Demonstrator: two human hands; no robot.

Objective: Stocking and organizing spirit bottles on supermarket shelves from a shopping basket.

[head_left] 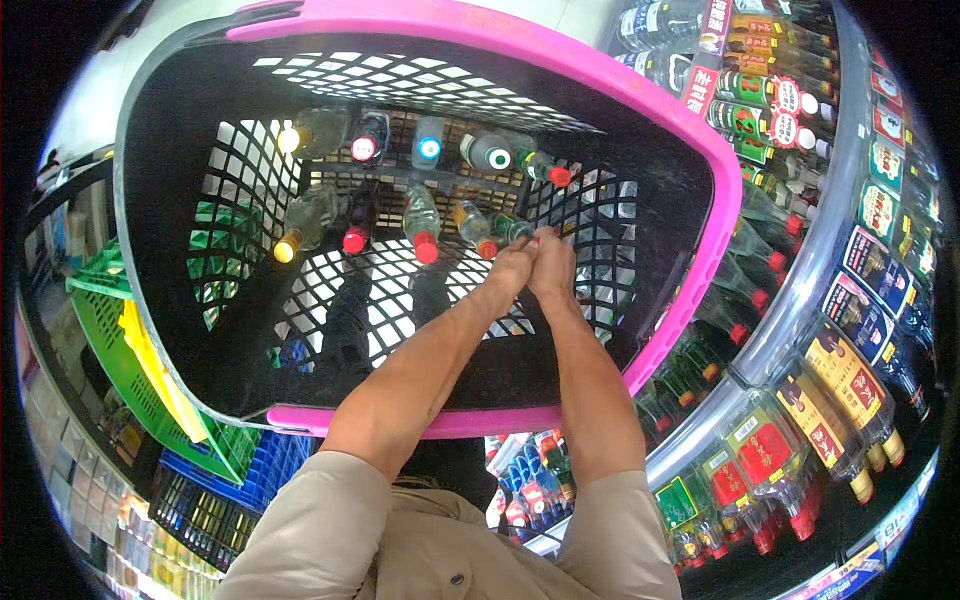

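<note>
Both my arms reach down into a large black mesh shopping basket point(660, 180) with a pink rim. My left hand point(513, 268) and my right hand point(552, 264) meet side by side at the near right end of two rows of bottles. Their fingers are closed around the top of a green glass bottle point(513, 229), whose cap they mostly hide. Just left of it stands a clear bottle with a red cap point(487, 249). Beyond my hands is another green bottle with a red cap point(558, 177).
More bottles fill the rows, among them a yellow-capped one point(288, 246) and a blue-capped one point(429, 148). Shelves of bottles point(770, 450) curve along the right side. Green crates point(150, 370) and a blue crate point(235, 480) stand at the left.
</note>
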